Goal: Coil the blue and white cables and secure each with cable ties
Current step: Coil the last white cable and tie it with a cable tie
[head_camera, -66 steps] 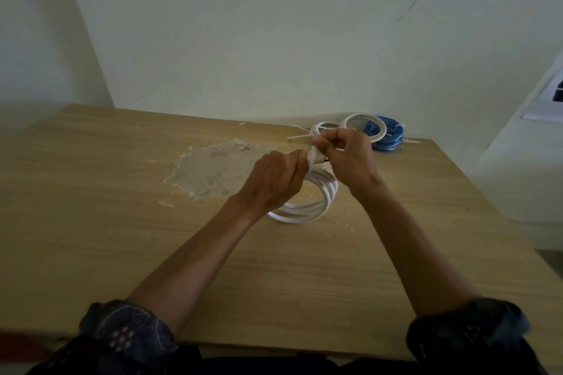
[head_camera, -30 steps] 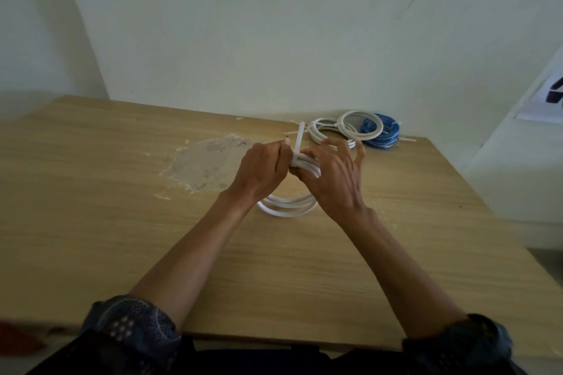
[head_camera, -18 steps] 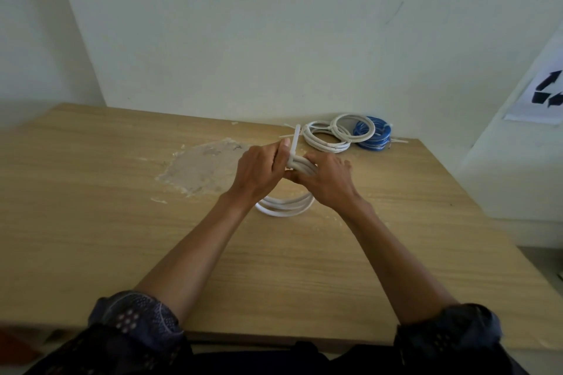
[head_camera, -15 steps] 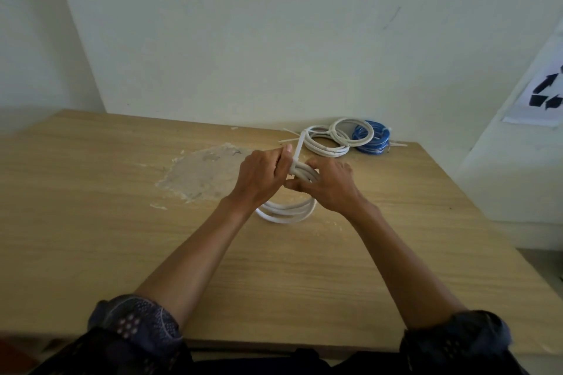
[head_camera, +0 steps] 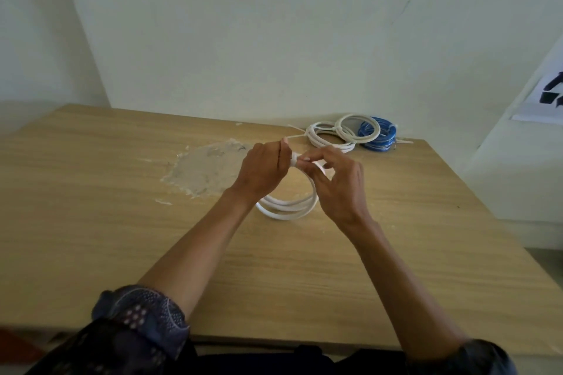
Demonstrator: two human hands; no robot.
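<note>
- Left hand, centre frame: fingers curled, gripping the top of the white cable coil
- Right hand just right of it: thumb and forefinger pinch the cable tie wrapped on the coil's top; other fingers spread loose
- Coil stands tilted, its lower loops touching the table, centre frame
- Upper right of the table, near the wall: two white coils overlapping, blue coil touching them, tie tails sticking out
- Pale rough patch on the tabletop, left of the hands
</note>
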